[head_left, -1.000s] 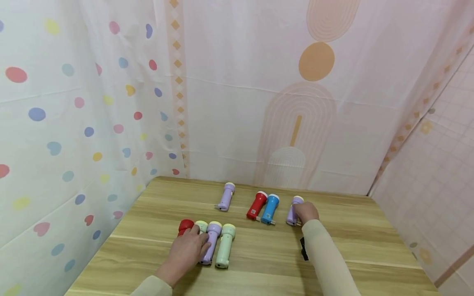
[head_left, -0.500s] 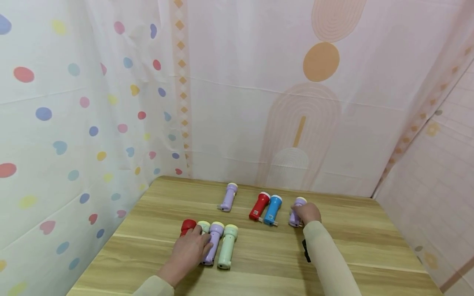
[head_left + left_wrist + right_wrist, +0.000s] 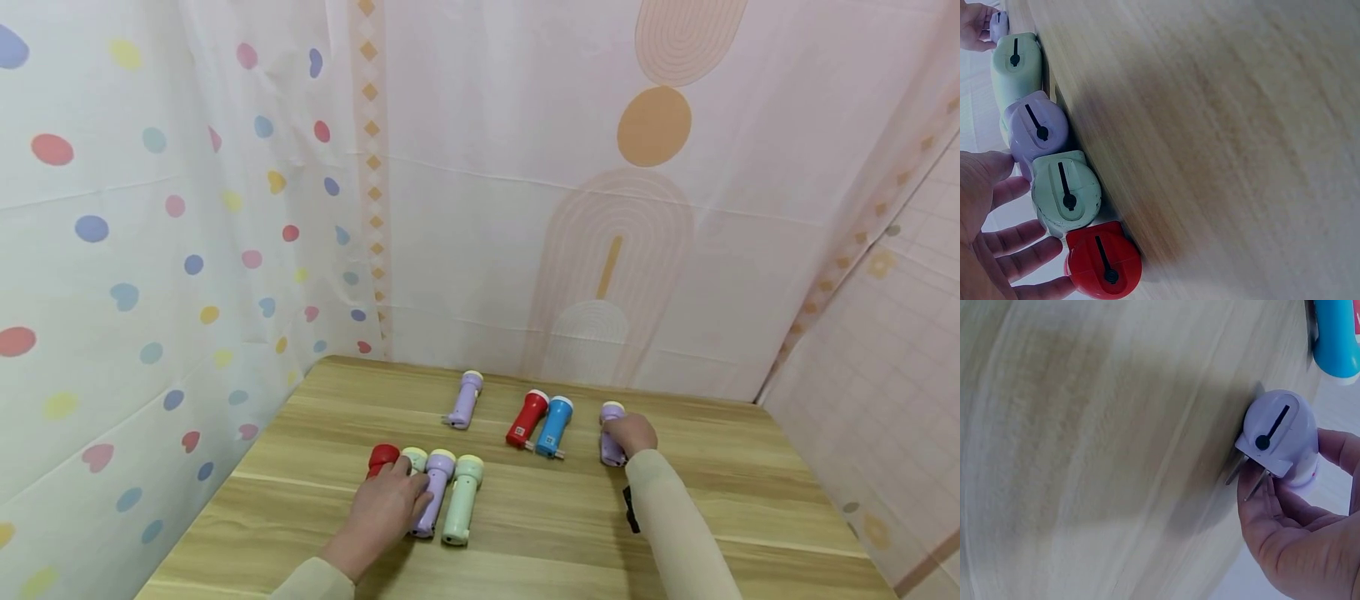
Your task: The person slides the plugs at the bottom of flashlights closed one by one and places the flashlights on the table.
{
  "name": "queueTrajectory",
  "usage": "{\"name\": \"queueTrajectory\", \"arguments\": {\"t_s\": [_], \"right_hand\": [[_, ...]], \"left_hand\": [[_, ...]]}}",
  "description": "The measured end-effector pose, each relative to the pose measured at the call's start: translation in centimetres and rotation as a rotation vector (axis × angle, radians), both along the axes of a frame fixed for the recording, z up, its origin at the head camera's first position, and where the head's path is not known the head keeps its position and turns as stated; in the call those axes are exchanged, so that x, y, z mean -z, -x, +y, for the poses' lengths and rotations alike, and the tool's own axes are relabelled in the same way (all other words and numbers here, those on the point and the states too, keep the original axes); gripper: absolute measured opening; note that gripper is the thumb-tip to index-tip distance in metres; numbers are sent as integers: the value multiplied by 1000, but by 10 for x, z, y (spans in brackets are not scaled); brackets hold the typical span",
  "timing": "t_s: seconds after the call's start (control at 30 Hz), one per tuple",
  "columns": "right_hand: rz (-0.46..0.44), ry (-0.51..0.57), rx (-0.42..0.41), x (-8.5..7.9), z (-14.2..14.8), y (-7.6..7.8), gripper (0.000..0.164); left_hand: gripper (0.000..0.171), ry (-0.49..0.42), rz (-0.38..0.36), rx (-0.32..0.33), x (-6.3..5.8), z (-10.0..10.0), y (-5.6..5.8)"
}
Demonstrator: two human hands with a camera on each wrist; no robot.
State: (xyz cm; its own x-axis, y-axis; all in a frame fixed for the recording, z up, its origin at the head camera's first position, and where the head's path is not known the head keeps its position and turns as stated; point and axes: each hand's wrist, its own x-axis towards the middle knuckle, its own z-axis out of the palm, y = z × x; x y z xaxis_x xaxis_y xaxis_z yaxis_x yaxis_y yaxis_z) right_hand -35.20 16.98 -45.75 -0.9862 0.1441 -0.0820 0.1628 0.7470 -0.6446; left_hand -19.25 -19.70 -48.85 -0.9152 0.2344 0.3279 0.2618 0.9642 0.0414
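Observation:
My right hand (image 3: 632, 433) grips a purple flashlight (image 3: 1285, 437) by its body at the right of the table, thumb on one side and fingers on the other. Two metal plug prongs (image 3: 1255, 478) stick out from its tail end in the right wrist view. On the front left, my left hand (image 3: 384, 507) rests over a row of flashlights lying side by side. Its fingers touch the red flashlight (image 3: 1107, 262) and the pale green flashlight (image 3: 1066, 194), while the thumb is at the purple flashlight (image 3: 1038, 128). Another green flashlight (image 3: 462, 500) ends the row on the right.
Farther back on the wooden table (image 3: 547, 533) lie a purple flashlight (image 3: 467, 402), a red flashlight (image 3: 527, 419) and a blue flashlight (image 3: 554, 427), the last two side by side with prongs out. Patterned curtains (image 3: 465, 208) hang behind and beside the table.
My right hand has shifted slightly right with the purple flashlight, whose prongs no longer show in the head view. The left hand stays on its row. The head view has turned a little left.

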Motion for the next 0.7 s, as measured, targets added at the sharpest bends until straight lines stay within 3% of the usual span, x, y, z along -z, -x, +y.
{"name": "queueTrajectory", "arguments": {"t_s": [0.33,0.53,0.7], "right_hand": [[-55,122,-3,5,11,10,42],[-165,286,-10,7,18,14,43],[-217,326,-33,4,18,14,43]], "left_hand": [[17,-11,0,3,3,0,1],[19,1,-31,-4,2,1,0],[19,7,-46,-17,-1,1,0]]}}
